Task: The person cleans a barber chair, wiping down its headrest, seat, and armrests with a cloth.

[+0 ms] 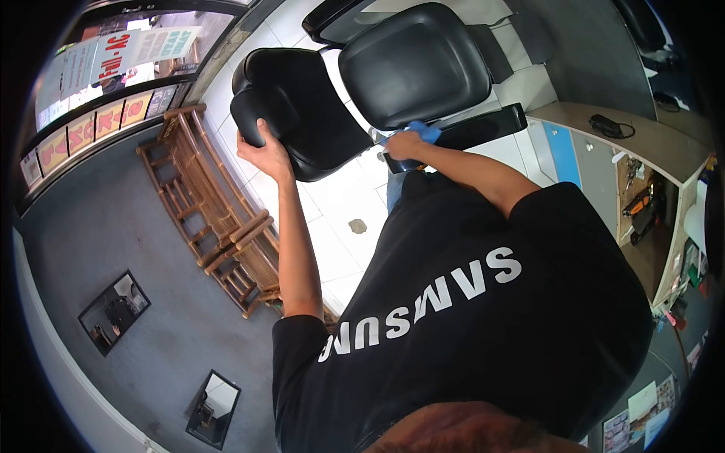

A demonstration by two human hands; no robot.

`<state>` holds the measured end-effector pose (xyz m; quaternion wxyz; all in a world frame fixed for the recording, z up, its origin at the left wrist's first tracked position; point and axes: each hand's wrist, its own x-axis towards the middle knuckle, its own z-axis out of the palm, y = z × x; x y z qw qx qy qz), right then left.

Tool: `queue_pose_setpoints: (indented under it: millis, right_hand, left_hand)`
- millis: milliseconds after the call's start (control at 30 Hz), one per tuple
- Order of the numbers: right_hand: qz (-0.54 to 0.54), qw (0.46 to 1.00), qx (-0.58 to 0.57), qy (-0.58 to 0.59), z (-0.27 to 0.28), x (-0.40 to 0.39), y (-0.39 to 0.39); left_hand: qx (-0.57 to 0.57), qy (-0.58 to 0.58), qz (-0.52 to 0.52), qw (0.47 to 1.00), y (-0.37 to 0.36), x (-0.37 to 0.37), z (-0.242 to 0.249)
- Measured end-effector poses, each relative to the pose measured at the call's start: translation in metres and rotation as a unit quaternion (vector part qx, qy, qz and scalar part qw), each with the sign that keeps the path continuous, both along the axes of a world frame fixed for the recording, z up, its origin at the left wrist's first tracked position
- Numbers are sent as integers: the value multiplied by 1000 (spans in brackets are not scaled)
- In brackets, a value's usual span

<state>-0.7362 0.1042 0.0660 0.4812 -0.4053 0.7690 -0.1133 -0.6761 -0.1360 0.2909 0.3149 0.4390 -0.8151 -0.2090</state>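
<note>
The left hand (266, 156) is clasping the headrest (260, 113) of the black chair (415, 64), seemingly steadying its backrest (325, 113). The right hand (404, 146) is gripping a bunched blue cloth (427, 134) at the rear end of the near armrest (479, 130), apparently wiping there; further strokes would be calling for a steady headrest and careful reaching into the gap. Mirrors (117, 309) are hanging on the left wall (128, 234), a bamboo bench (215, 162) is lining the tiled floor's (332, 257) left edge, the chair is occupying its far part, and a black cable (612, 127) is lying by the right-hand worktop's (657, 155) far edge.
</note>
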Motion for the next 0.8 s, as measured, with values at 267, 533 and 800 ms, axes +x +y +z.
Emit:
queue_pose_setpoints:
  millis: [267,533,800]
  right_hand:
    - [-5,997,-41,-69,14,-41,39]
    - [-16,997,77,-15,-64,-154,121]
    - [22,995,98,-30,-37,-61,23]
  left_hand:
    - [14,15,0,1000,1,-2,2]
    - [1,11,-2,1000,0,-3,1]
    - [19,23,2,1000,3,-3,3]
